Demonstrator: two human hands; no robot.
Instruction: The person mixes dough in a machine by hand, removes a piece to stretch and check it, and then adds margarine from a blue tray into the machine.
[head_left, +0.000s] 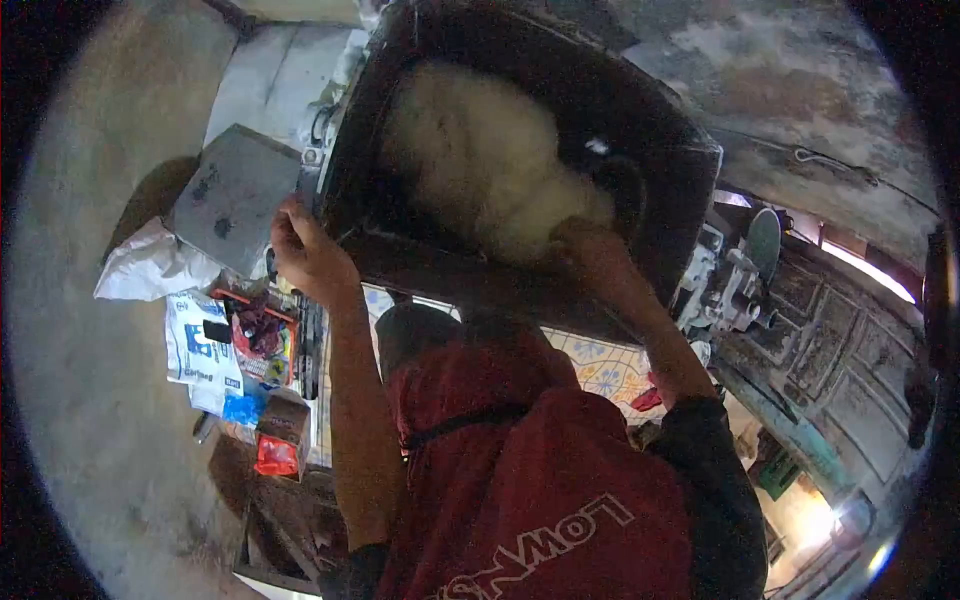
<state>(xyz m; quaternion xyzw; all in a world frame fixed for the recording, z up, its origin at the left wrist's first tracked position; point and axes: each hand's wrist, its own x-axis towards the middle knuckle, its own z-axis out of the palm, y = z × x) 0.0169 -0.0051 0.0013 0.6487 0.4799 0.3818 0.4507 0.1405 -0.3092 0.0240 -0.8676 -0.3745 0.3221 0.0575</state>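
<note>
A large pale, dough-like mass point(480, 160), blurred, lies inside a dark metal trough point(640, 110) at the top middle. My right hand point(590, 250) is at the lower right edge of the mass and touches it; its fingers are blurred and partly hidden. My left hand point(308, 250) is raised at the trough's left side, close to its metal side fittings point(318, 150), with thumb and fingers brought together. Whether anything small is between them cannot be made out.
Left of the trough are a grey panel point(238, 198), a white sack point(155, 265), printed bags point(200, 345) and a box with a red packet point(277, 455). Metal machine parts point(735, 290) jut out at the right, near a carved wooden panel point(840, 350).
</note>
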